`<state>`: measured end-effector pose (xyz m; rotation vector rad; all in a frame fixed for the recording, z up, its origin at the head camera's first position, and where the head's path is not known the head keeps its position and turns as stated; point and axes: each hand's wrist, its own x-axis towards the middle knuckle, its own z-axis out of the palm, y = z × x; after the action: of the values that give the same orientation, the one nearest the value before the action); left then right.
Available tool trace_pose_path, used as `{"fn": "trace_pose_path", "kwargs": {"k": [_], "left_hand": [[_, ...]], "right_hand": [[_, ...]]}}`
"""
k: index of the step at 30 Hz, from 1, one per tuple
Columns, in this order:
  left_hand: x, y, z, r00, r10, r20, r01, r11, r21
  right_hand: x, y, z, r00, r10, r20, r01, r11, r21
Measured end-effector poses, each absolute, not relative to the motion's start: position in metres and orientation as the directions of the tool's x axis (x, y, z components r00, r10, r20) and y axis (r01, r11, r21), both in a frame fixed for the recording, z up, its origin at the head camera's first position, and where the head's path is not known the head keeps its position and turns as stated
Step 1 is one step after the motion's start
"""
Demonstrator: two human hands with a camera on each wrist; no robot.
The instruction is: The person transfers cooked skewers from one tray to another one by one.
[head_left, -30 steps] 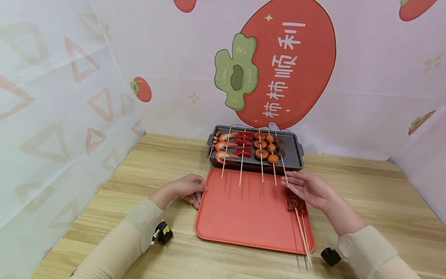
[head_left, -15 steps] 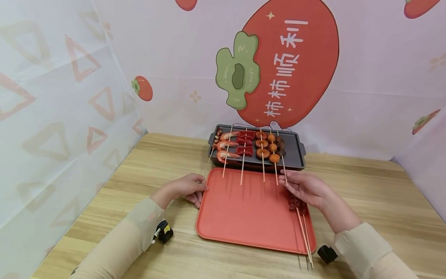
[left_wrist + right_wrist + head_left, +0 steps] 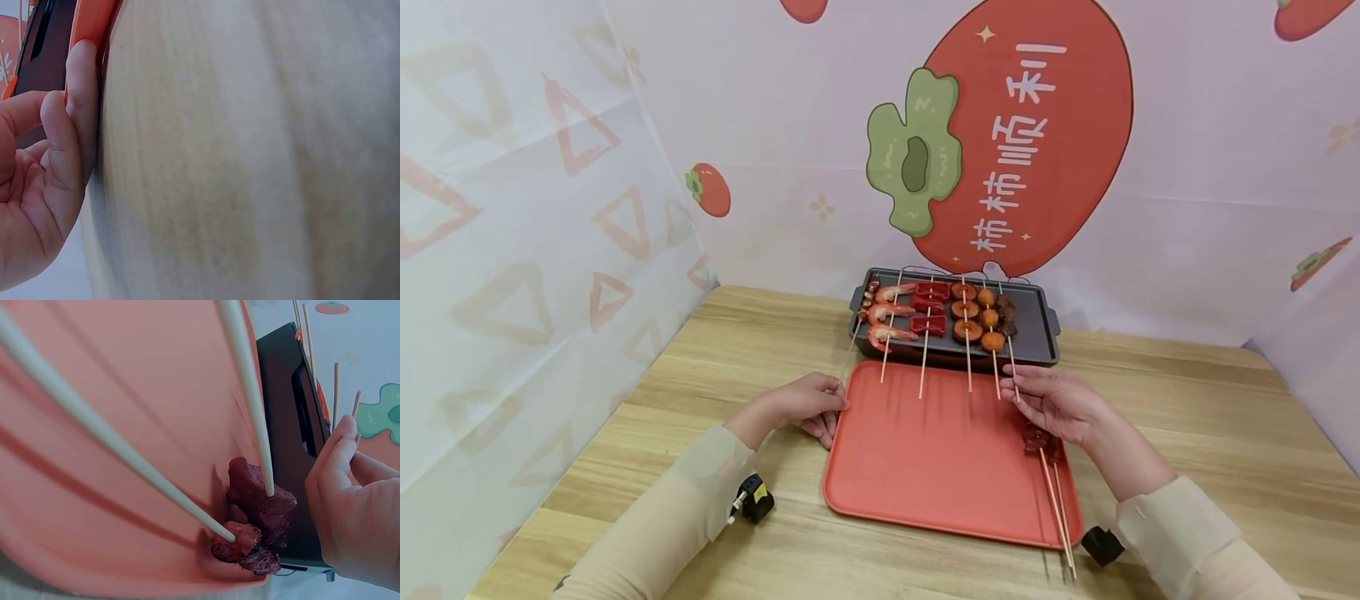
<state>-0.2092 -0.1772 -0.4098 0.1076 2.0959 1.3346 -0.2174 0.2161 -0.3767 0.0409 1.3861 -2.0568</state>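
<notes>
Skewers: five lying across the dark grill pan (image 3: 1037, 329) at the far end of the orange tray (image 3: 940, 467), sticks hanging over the tray's far edge — shrimp skewer (image 3: 889, 321), red-piece skewer (image 3: 927, 315), two round-slice skewers (image 3: 967, 317), and the dark-meat skewer (image 3: 1009, 333) at the right. Two meat skewers (image 3: 1047, 467) lying on the tray's right side, so apparently most already moved and two left, or the reverse; hard to judge direction. Right hand (image 3: 1060, 404) reaching over those two, fingers (image 3: 1026, 392) seemingly pinching the dark-meat stick, grip not fully clear. Left hand (image 3: 797, 408) resting against the tray's left edge on the wooden surface (image 3: 1225, 417), fingers loosely curled, steadying. Printed backdrop (image 3: 1015, 142) standing behind; nothing blocking.
</notes>
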Motion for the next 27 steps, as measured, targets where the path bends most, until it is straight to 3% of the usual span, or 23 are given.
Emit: {"fn": "trace_pose_path", "kwargs": {"k": [27], "left_hand": [[-0.207, -0.176, -0.409, -0.792, 0.376, -0.482, -0.28, 0.478, 0.833]], "right_hand": [[-0.198, 0.224, -0.376, -0.828, -0.422, -0.369, 0.467, -0.156, -0.87]]}}
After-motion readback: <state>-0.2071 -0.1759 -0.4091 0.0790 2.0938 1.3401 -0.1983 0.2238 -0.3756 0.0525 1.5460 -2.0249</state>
